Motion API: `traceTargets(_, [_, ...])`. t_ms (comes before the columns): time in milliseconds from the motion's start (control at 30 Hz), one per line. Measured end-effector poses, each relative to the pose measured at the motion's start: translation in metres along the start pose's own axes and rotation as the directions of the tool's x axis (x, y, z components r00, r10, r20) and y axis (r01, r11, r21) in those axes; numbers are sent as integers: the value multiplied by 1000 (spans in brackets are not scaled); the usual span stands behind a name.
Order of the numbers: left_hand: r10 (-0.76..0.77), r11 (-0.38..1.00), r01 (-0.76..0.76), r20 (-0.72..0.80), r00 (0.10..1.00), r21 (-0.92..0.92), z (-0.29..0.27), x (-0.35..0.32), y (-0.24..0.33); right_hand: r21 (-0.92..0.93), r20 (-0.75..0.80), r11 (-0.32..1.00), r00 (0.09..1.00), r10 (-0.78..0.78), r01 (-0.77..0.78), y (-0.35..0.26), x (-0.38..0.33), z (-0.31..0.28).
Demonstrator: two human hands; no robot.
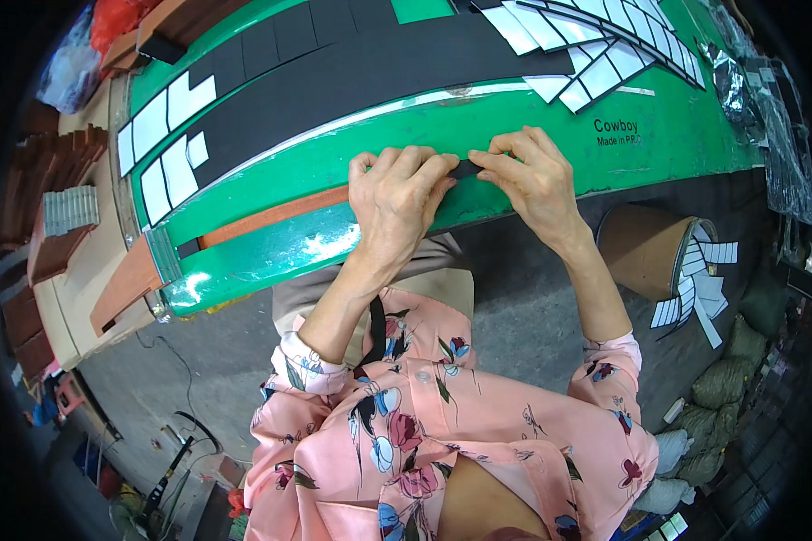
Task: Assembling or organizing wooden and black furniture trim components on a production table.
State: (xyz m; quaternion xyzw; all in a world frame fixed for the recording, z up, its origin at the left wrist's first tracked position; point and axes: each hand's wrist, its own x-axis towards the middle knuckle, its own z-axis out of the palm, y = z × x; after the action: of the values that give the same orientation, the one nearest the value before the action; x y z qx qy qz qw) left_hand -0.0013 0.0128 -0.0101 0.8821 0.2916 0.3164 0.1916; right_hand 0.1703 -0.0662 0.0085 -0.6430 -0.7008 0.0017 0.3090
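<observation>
A long, narrow reddish-brown strip [275, 215] lies along the near side of the green tabletop, with a small black patch [189, 248] at its left end. Its right part passes under my left hand [392, 194], whose fingers are pinched together. Between my two hands shows a small black piece [465, 169]. My left fingertips close on its left end. From the other side, the thumb and forefinger of my right hand [534, 185] pinch its right end. Whether this piece is joined to the strip is hidden by my left hand.
Beyond my hands lie black sheets [334, 86] scored into rectangles, some peeled to white backing [176, 176]. White backing pieces [595, 72] pile up at the far right. A brown bin [636, 248] with scraps stands right of the table. Brown strips [72, 180] are stacked at left.
</observation>
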Motion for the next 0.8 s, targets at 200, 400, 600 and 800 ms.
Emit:
traceTargets(200, [14,1000,-14,-8,1000,15,-1,0,3,326,6,926,979,202,-193,8,-13,6])
traceTargets(400, [80,994,-77,-44,996,75,6,-1,2,496,67,733,862,503,-466,8,-25,1])
traceTargets(600, [261,947,-238,-85,962,215,13,-3,-3,685,219,498,802,556,-532,10,-21,25])
traceTargets(800, [278,944,-255,-87,957,211,11,-9,-9,697,256,478,809,530,-534,-2,-14,34])
